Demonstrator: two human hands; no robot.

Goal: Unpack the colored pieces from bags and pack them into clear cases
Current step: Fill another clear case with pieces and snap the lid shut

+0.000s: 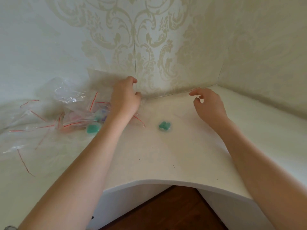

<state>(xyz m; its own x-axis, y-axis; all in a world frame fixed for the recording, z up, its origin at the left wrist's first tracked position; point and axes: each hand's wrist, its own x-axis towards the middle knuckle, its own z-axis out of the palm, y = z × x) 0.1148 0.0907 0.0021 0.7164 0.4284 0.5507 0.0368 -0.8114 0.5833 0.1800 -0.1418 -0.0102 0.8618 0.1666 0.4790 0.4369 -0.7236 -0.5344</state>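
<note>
White corner counter (166,156) under patterned wallpaper. Green piece (164,126) lay in a clear case in front of both hands, near mid-counter. Left hand (124,100) was curled, apparently gripping a faint clear bag (106,80) lifted behind the piece. Right hand (209,103) hovered to its right, fingers loosely curled; what it pinched, can't tell. Judged mid-unpack. Next: empty the bag, fit pieces into a case. Bag pile (54,117) with red strips sat left of the piece, more colored pieces inside; clutter there.
</note>
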